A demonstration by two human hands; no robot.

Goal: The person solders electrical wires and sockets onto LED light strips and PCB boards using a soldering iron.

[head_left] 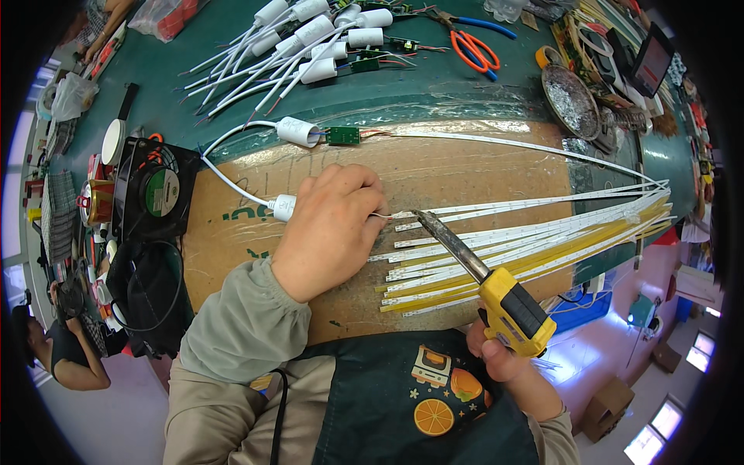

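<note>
My left hand (333,229) is closed, its fingertips pinching thin wires that reach toward the end of a white LED strip (480,206). Beside that hand sits a white cylindrical connector (284,207), joined by a white cable (232,180) to a second white cylinder (297,131) farther back. A small green circuit board (343,136) with wires links this one to another LED strip (496,140). My right hand (500,356) grips a yellow and black soldering iron (515,310) whose dark tip meets the strip end near my left fingertips. Anything under my left palm is hidden.
Several white and yellow LED strips (496,256) fan out over the brown board (232,256). A black fan (159,190) stands left. White cylinders with wires (314,31), orange-handled scissors (475,53) and a round metal dish (571,101) lie at the back. Another person (74,349) is at far left.
</note>
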